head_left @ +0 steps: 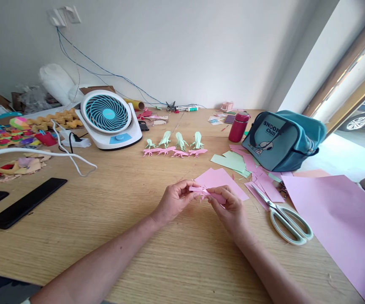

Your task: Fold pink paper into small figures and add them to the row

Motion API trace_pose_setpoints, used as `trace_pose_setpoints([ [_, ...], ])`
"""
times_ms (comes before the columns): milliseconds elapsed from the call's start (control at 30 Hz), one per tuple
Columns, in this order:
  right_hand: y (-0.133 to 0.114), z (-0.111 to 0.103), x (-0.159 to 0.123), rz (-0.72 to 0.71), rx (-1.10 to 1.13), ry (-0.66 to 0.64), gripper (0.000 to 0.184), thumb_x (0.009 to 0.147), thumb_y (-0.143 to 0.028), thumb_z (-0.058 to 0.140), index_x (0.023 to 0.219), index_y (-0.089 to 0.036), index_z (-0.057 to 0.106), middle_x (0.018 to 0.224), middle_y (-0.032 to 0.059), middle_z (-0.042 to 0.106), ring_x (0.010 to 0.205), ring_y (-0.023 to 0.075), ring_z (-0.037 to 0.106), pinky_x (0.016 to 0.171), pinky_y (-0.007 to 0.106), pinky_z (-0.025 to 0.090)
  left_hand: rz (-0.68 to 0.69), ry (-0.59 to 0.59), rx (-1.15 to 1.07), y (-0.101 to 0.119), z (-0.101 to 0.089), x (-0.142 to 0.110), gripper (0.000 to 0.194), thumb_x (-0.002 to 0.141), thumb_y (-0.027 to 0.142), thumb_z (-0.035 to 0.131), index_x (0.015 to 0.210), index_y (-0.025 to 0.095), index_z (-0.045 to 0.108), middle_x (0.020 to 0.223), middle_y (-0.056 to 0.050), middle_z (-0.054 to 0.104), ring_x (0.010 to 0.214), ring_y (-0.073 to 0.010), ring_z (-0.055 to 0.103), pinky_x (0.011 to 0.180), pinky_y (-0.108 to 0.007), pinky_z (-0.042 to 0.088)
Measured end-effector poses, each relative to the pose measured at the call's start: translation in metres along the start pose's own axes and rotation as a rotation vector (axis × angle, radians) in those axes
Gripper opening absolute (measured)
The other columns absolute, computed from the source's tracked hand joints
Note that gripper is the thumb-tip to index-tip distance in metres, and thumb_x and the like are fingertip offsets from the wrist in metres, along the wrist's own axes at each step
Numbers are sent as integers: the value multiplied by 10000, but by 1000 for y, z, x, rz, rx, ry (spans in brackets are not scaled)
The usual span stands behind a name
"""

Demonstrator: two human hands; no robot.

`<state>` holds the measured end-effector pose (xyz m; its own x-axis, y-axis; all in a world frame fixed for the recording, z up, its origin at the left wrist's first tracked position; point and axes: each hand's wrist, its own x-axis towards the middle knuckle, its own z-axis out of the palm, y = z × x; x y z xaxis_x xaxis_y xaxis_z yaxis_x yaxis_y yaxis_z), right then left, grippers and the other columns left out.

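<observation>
Between my two hands is a pink folded paper figure (pixel 203 192) with thin leg-like parts hanging below it. My left hand (pixel 176 202) pinches its left end between thumb and fingers. At the other end, my right hand (pixel 229 207) is closed on the same figure. Just behind it lie flat pink paper sheets (pixel 228 179), partly covered by my right hand. Farther back stands a row of pink folded paper insects (pixel 180 153), with several green folded paper insects (pixel 180 141) behind them. White-handled scissors (pixel 285 219) rest to the right of my right hand.
A white fan (pixel 109 120) stands at the back left, near cables and colourful craft pieces. Black phone-like objects (pixel 27 202) lie left. A red flask (pixel 239 126), a teal bag (pixel 280 139), green paper scraps (pixel 231 162) and a large pink sheet (pixel 340 219) occupy the right.
</observation>
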<state>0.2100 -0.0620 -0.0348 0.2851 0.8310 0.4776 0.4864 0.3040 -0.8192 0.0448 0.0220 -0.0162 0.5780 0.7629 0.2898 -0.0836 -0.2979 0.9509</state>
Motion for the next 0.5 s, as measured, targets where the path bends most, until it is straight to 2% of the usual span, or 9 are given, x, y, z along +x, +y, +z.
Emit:
trace_pose_setpoints([
  [300,-1,0,-1,-27,-38,9,118,882,-267,633,974,-245,704,893,42,638,838,198,604,710,320,480,39,-32,88,0,-2,-2,251,841,314,695,1021,139,687,946,-72,712,872,-167,682,832,-265,540],
  [500,-4,-1,-1,-53,-49,-18,134,902,-286,611,1001,-251,694,919,49,637,861,205,613,739,335,499,195,-18,307,0,-6,-2,205,872,278,654,1041,170,697,964,-71,708,898,-170,671,806,-251,536],
])
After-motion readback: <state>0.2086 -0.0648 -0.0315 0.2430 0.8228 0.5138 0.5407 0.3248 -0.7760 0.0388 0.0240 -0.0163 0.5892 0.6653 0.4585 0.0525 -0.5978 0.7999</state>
